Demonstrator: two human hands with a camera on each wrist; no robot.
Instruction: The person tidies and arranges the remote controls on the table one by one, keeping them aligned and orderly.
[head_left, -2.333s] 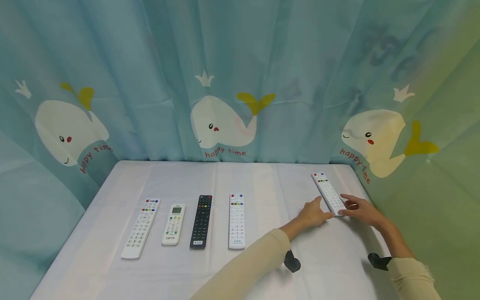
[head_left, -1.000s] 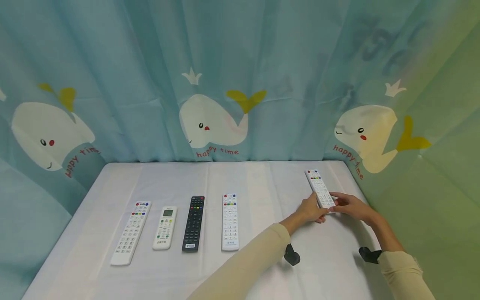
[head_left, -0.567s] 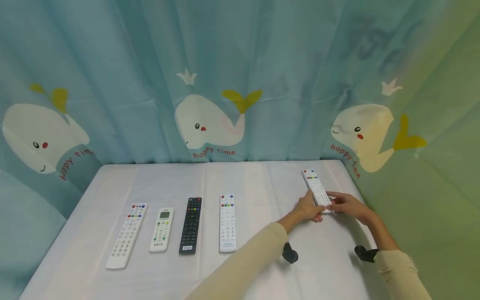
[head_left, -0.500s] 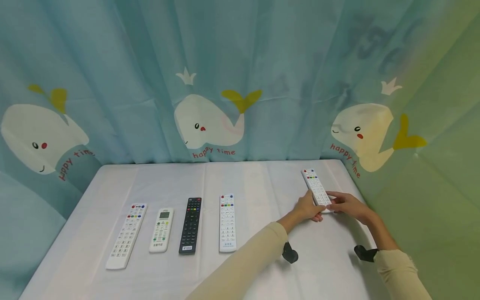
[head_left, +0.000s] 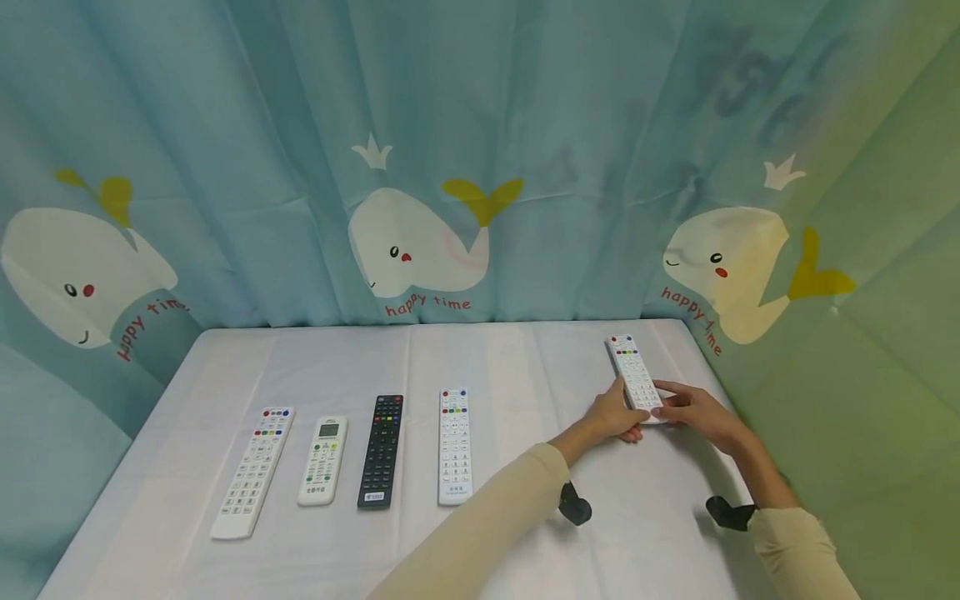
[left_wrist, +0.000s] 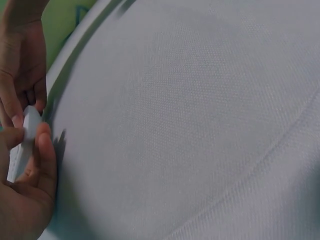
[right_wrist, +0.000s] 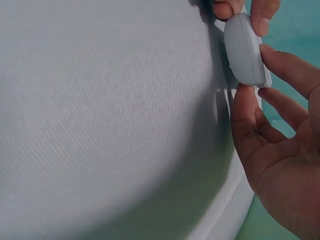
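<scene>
A white remote control [head_left: 634,375] with coloured buttons at its far end is at the right rear of the table. My left hand [head_left: 611,413] grips its near left corner, thumb on top and fingers beneath. At the near right corner, my right hand [head_left: 699,415] pinches it between thumb and fingers. The right wrist view shows the end face of the remote [right_wrist: 244,50] above the cloth, with fingers of both hands around it. In the left wrist view, the remote [left_wrist: 31,122] is partly covered by the fingers.
To the left lie a long white remote [head_left: 253,473], a short white remote with a display [head_left: 324,461], a black remote [head_left: 381,452] and another white remote [head_left: 455,447], roughly side by side on the white-covered table [head_left: 517,358]. A whale-print curtain [head_left: 585,250] stands behind.
My left hand has gone from beside the remote to gripping its near end, and my right hand has closed on its corner. The head view has turned slightly right.
</scene>
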